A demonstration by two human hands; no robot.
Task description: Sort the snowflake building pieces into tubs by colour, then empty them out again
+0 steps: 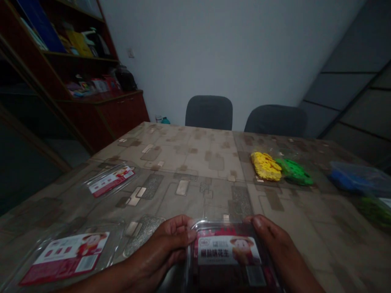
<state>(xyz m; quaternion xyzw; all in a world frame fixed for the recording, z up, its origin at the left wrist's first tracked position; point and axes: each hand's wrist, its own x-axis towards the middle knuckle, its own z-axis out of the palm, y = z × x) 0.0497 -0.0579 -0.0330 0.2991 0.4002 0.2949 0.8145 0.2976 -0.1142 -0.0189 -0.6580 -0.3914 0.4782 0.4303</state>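
Observation:
A clear plastic box (226,272) with a printed label stands at the table's near edge, reddish-pink pieces showing through it. My left hand (171,244) grips its left far corner between thumb and fingers. On the opposite side, my right hand (275,242) holds the right far corner, thumb on top; most of its fingers are hidden behind the box. To the left of my hands lies a clear plastic container (67,254) with a red and white label. Farther back is a similar labelled clear container (111,179).
Across the patterned tablecloth (195,156), yellow pieces (265,166) and green pieces (295,171) lie in clear packaging. A clear box (360,177) of blue pieces and a green pile (374,209) sit at right. Two chairs (209,112) stand behind the table; a wooden cabinet (119,116) is at left.

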